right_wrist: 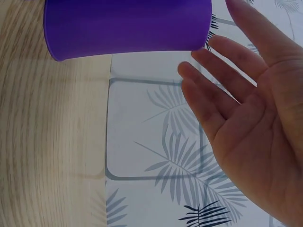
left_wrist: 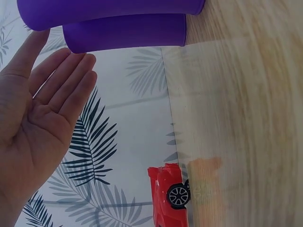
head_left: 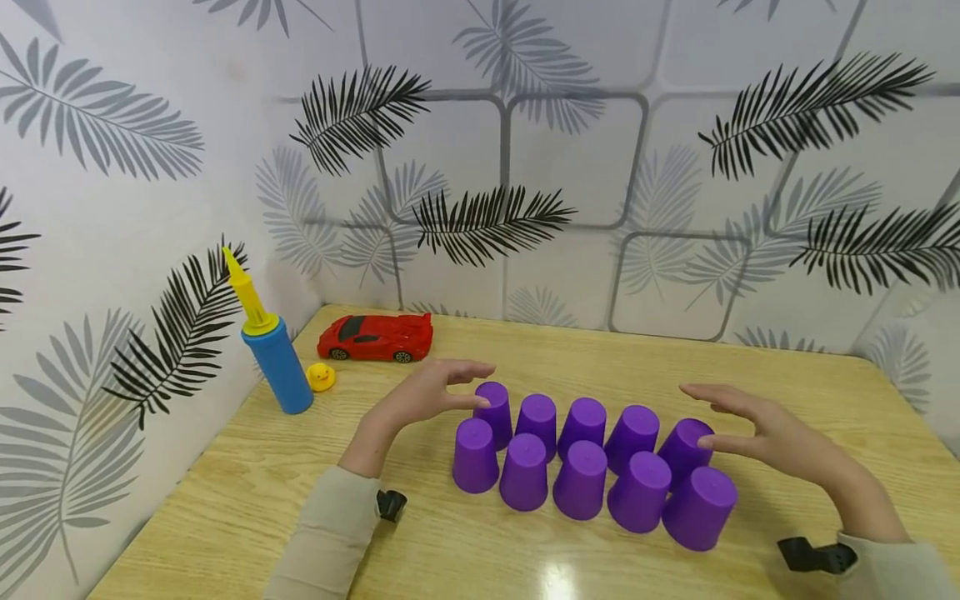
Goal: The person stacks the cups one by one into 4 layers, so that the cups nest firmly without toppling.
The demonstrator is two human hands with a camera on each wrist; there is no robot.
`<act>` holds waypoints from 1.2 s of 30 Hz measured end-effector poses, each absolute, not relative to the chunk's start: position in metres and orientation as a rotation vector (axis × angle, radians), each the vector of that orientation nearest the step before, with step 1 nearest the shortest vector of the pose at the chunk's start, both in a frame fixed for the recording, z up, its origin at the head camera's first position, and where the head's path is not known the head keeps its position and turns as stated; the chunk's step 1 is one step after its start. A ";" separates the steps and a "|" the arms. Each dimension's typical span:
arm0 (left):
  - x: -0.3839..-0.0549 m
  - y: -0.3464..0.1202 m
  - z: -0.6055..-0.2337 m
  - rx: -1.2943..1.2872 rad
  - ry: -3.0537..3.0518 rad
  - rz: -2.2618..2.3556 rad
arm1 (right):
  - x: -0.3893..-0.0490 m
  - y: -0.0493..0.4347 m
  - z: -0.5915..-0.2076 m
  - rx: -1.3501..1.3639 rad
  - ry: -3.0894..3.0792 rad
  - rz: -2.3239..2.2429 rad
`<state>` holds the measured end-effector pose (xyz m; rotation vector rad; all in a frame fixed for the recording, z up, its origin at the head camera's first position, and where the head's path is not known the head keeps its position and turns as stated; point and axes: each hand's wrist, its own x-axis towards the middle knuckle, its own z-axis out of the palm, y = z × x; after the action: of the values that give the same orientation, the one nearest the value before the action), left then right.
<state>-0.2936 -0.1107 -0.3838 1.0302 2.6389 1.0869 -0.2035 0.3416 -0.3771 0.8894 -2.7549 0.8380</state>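
Note:
Two rows of purple cups (head_left: 579, 481) stand upside down on the wooden table. At the left end of the rows, my left hand (head_left: 431, 393) is held with fingers straight, its thumb tip overlapping the back-left cup (head_left: 492, 421) in the head view. In the left wrist view its palm (left_wrist: 40, 123) is bare and the fingertips lie close to the cup ends. My right hand (head_left: 765, 429) is spread at the other end, thumb tip over the back-right cup (head_left: 684, 454). The right wrist view shows that palm (right_wrist: 255, 132) bare too, beside a cup (right_wrist: 128, 28).
Toward the back left of the table (head_left: 247, 517) sit a red toy car (head_left: 375, 337), a small yellow rubber duck (head_left: 321, 377) and an upright blue balloon pump (head_left: 277, 367) with a yellow nozzle. Leaf-patterned walls (head_left: 558, 283) border the table at the back and left.

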 end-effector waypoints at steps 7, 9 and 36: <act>-0.294 -0.108 -0.383 1.035 2.626 1.047 | -0.203 0.341 -0.382 0.937 -2.774 0.884; -0.294 -0.108 -0.383 1.042 2.627 1.040 | -0.203 0.341 -0.382 0.937 -2.784 0.880; -0.300 -0.105 -0.376 1.093 2.558 1.021 | -0.204 0.339 -0.383 0.943 -2.815 0.862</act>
<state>-0.3004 -0.1046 -0.3757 1.0933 2.5579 1.0209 -0.2043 0.3392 -0.3829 0.9428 -2.8147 0.8617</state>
